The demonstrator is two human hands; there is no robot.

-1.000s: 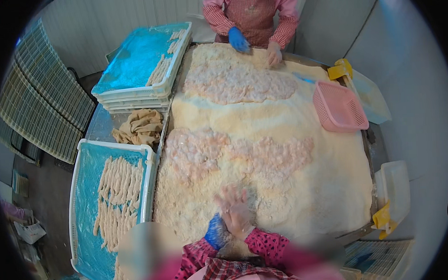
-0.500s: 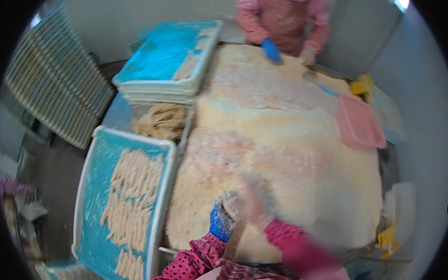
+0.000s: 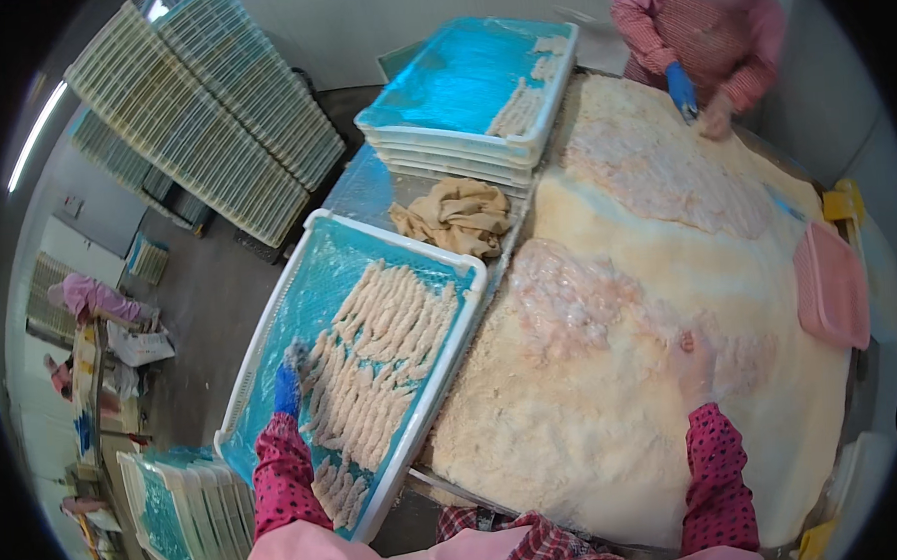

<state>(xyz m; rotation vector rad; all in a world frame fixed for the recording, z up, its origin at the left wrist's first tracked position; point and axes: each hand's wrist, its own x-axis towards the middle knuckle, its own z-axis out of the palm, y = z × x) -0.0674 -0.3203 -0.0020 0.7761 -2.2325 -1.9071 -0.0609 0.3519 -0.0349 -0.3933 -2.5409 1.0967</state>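
**Q:** Where are your hands?

**A:** My left hand [image 3: 289, 379], in a blue glove, is over the near white tray [image 3: 450, 365] lined with blue film, at the left edge of the rows of breaded strips [image 3: 372, 368]. It blurs in the head view, so I cannot tell whether the fingers are clenched or released, nor whether they hold a strip.

**Q:** And the right?

**A:** My right hand [image 3: 694, 361] lies flat on the bed of breadcrumbs [image 3: 585, 424] covering the table, fingers spread and released, dusted with crumbs. It rests just beside a patch of pale raw pieces [image 3: 579, 294] pressed into the crumbs.

**Q:** What else is about?

**A:** A crumpled tan cloth [image 3: 456, 215] lies beyond my tray. Past it, a stack of white trays [image 3: 463, 144], the top one carrying a few strips. A pink tray [image 3: 829, 283] sits at the table's right edge. Across the table a person in pink [image 3: 703, 24] works the crumbs, one hand in a blue glove [image 3: 680, 88].
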